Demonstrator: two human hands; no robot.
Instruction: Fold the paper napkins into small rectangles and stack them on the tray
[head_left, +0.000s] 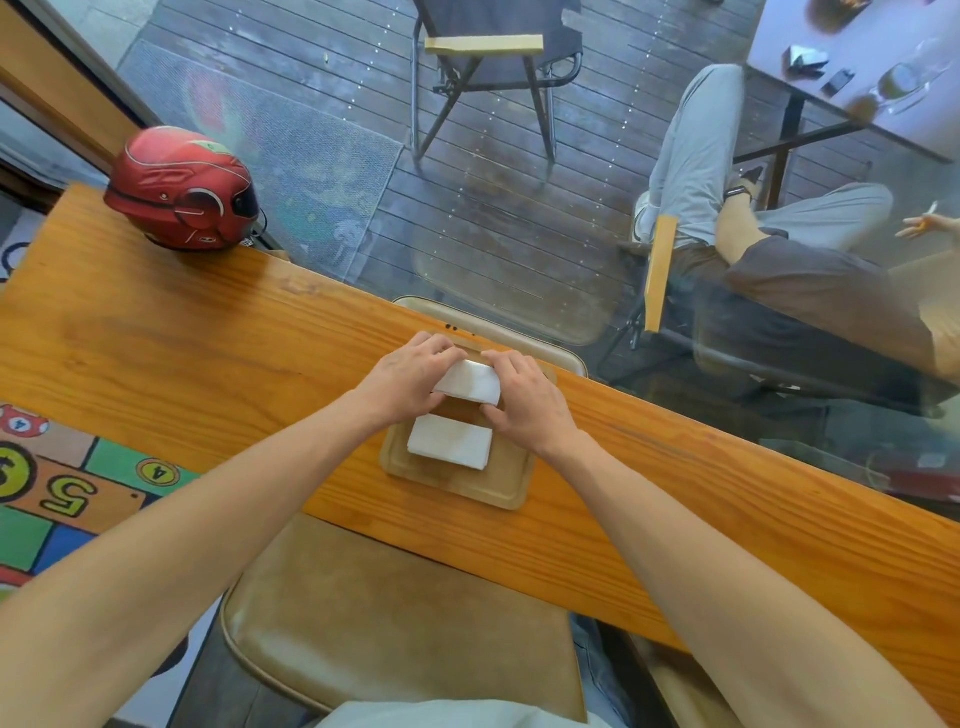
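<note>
Right, nearest me is the tan chair seat (400, 623) under the counter edge, both forearms reaching out over it onto the long wooden counter (182, 332). On that counter sits the wooden tray (462, 486), and on its near half lies a stack of folded napkins (451, 440), squared up and lying flat. Just beyond, I have my left hand (410, 379) and right hand (524, 400) closed on the two short ends of another folded napkin (470, 383), fingers curled over the top, thumbs below, holding it over the far part of the tray; whether it touches the tray I cannot tell. My read: this paper is feather-light, soft and limp, so it should sag or spring open if I pinch one corner only. Holding both ends with the crease pressed looks like the safe hold, and gently, since tissue tears and crumples. Farther left, a red helmet (182, 189) rests at the counter's end, well apart. Past the glass are an empty folding chair (483, 78) and a seated person (769, 228).
</note>
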